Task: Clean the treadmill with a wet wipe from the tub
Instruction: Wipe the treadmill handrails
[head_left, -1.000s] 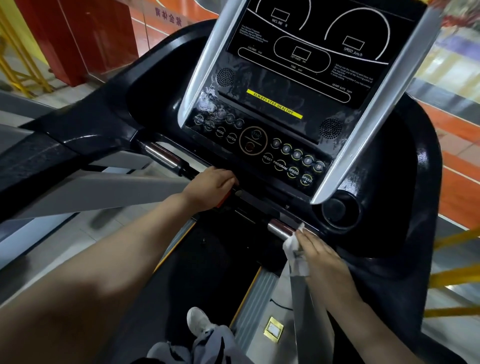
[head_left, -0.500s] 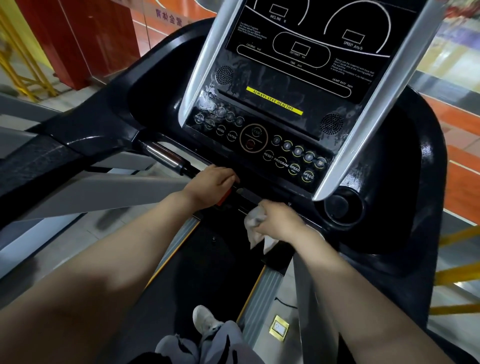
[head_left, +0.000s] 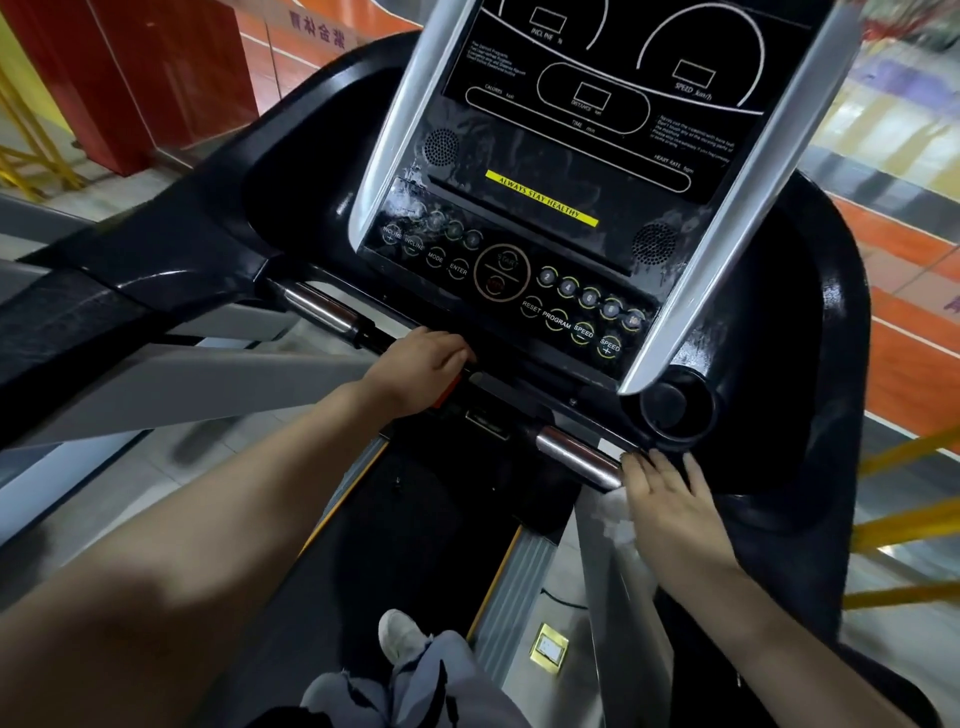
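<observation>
On the left, a shiny metal bar (head_left: 318, 310) sticks out from the black treadmill (head_left: 218, 244). Next to it, the left hand (head_left: 423, 366) curls its grip round the dark middle bar just under the buttons, with a bit of red showing under the fingers. Above the hand is the button panel (head_left: 519, 291), with round buttons and a yellow strip of words higher up. Down low, a white shoe (head_left: 399, 635) stands on the black belt (head_left: 405, 525). To the right, a second shiny bar (head_left: 576, 457) sits below a round cup hole (head_left: 670, 405). The right hand (head_left: 670, 506) lies at that bar's end, fingers straight and spread, a loose flat grip. The wet wipe (head_left: 615, 514) peeks out white under the palm, pressed on the gray side rail.
</observation>
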